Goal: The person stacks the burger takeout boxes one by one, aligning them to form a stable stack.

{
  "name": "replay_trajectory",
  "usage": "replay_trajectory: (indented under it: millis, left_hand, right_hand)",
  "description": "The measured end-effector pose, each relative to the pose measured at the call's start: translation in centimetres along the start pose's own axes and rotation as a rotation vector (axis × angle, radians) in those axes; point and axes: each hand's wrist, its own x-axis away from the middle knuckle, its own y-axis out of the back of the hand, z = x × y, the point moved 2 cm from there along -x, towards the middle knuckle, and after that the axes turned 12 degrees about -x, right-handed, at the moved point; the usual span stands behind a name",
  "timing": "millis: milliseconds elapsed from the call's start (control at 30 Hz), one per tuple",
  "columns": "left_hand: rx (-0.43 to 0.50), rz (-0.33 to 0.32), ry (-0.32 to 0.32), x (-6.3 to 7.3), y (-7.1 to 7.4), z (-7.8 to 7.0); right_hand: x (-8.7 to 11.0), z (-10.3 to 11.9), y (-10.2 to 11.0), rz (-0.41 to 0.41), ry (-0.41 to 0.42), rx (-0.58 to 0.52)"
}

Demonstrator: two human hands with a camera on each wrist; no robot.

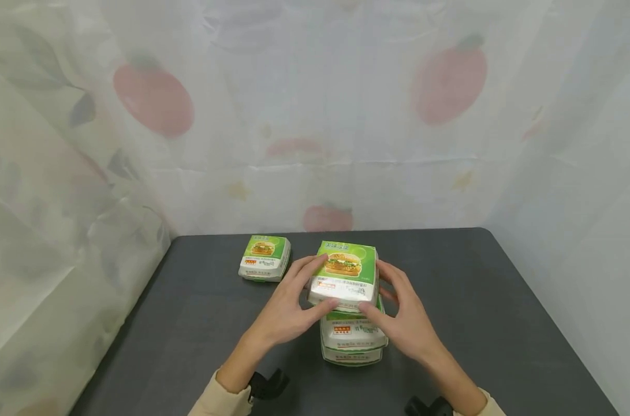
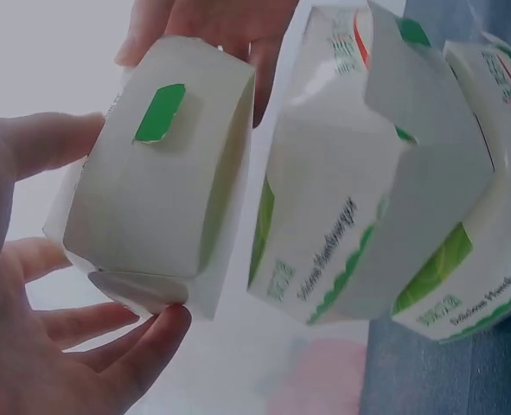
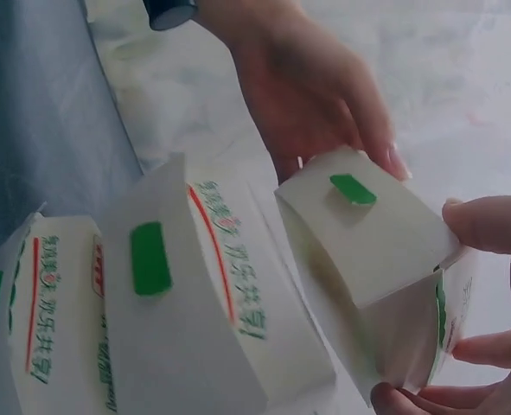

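Both hands hold one green-and-white burger box (image 1: 344, 277), its lid printed with a burger, above a stack. My left hand (image 1: 289, 309) grips its left side, thumb at the near edge. On the opposite side my right hand (image 1: 405, 315) grips it the same way. Under it stand two matching boxes, the upper box (image 1: 353, 332) resting on the lower box (image 1: 352, 356). In the left wrist view a narrow gap separates the held box (image 2: 151, 173) from the upper stacked box (image 2: 341, 173). A green tab shows on the held box (image 3: 367, 233) in the right wrist view.
Another burger box (image 1: 264, 258) sits on the dark table (image 1: 481, 323) at the back left, beyond my left hand. A pale curtain (image 1: 377, 115) with fruit prints hangs behind the table's far edge and along its sides.
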Motion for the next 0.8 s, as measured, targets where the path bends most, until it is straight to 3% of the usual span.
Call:
replay_trajectory:
  millis: [267, 800]
  left_hand:
    - [0.054, -0.038, -0.009, 0.4, -0.2, -0.7]
    - [0.101, -0.013, -0.001, 2.4, -1.0, -0.6]
  right_hand:
    - [-0.2, 0.1, 1.1, 0.027, 0.025, 0.006]
    - [1.1, -1.0, 1.6, 0.078, -0.002, -0.026]
